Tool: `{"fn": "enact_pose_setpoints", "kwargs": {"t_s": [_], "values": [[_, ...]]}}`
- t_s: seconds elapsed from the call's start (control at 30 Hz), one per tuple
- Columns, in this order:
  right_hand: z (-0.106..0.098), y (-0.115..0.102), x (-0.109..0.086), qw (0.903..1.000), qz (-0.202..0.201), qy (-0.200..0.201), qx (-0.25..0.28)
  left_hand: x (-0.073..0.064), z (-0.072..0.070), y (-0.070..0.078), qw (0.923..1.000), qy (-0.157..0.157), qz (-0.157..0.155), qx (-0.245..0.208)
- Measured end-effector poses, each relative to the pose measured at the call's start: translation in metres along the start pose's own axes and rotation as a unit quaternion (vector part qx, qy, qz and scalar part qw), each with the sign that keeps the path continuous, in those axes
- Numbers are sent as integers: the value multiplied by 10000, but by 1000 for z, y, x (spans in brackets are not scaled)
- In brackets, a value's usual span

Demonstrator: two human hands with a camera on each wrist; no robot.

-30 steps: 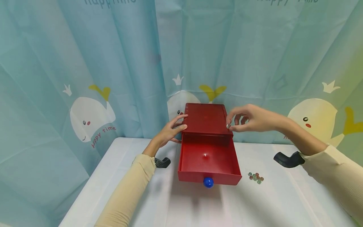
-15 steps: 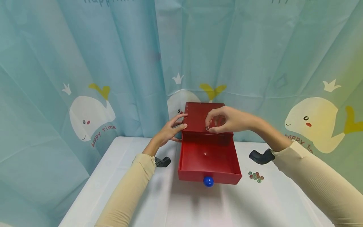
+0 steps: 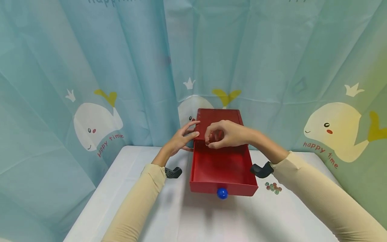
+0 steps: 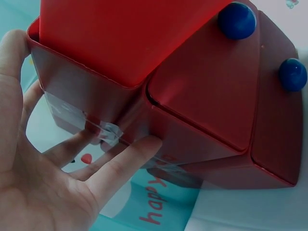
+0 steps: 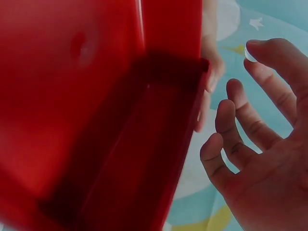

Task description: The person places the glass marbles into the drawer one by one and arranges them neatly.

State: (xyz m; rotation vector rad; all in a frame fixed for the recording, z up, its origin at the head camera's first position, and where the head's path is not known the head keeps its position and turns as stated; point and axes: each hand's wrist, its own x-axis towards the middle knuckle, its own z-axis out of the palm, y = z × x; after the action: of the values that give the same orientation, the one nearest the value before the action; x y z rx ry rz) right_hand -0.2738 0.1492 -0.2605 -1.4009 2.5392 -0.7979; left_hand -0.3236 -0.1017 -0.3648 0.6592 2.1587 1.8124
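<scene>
A red drawer cabinet stands against the curtain, its top drawer pulled out towards me with a round blue knob on its front. My left hand is spread along the cabinet's left side, fingertips on the red wall, as the left wrist view shows too. Above the back left part of the drawer, my right hand pinches a small clear marble between thumb and index finger. The other right fingers are loosely bent and hold nothing.
Several small red and green glass marbles lie on the white table, right of the drawer. Two lower drawers with blue knobs show in the left wrist view. A whale-print curtain hangs behind the table.
My right hand has moved left with the marble, from the cabinet's right edge to over the back left of the open drawer. The left hand has stayed in place.
</scene>
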Motion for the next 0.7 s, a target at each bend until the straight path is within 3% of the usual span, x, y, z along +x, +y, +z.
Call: {"fn": "enact_pose_setpoints", "kwargs": {"t_s": [0.7], "values": [[12,3,9,9997,-165,169,1,0,-1,0,10000,0,-5,4]]}}
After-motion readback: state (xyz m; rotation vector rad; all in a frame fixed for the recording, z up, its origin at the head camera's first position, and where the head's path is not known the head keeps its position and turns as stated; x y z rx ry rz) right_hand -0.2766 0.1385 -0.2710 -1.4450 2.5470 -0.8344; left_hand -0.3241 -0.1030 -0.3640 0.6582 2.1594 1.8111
